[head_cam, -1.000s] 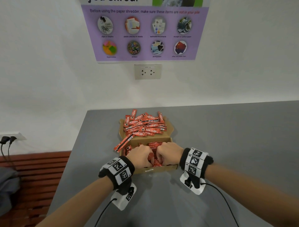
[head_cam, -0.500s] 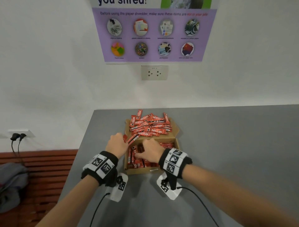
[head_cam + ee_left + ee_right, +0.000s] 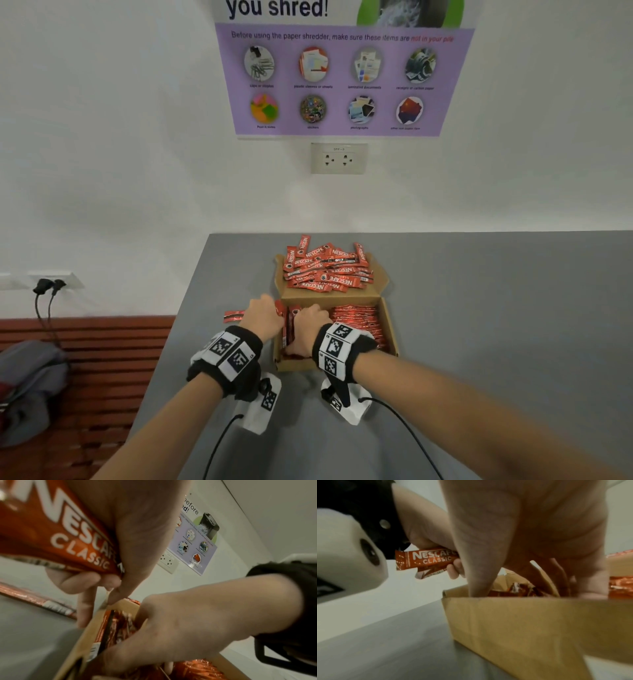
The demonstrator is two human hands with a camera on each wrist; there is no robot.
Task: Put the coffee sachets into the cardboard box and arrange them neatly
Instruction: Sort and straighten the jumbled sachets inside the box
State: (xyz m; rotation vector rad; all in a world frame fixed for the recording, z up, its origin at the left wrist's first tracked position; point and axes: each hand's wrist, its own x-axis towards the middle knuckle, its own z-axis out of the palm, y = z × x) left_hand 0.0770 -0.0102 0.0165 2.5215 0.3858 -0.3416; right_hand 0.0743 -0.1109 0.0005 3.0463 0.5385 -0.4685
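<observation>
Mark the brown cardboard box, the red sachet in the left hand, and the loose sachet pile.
brown cardboard box (image 3: 389, 329): head view, right wall.
red sachet in the left hand (image 3: 56, 534): left wrist view, printed face.
loose sachet pile (image 3: 327, 270): head view, middle, on the open lid.

Left hand curls round a sachet, knuckles up; right hand reaches down, fingers extended.

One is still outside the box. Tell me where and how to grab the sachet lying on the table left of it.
Pinch the stray sachet across its narrow width, near its left end, coming straight down. It lies flat on the table, so only its long edges can be caught; its right end is hidden behind the left hand.
</observation>
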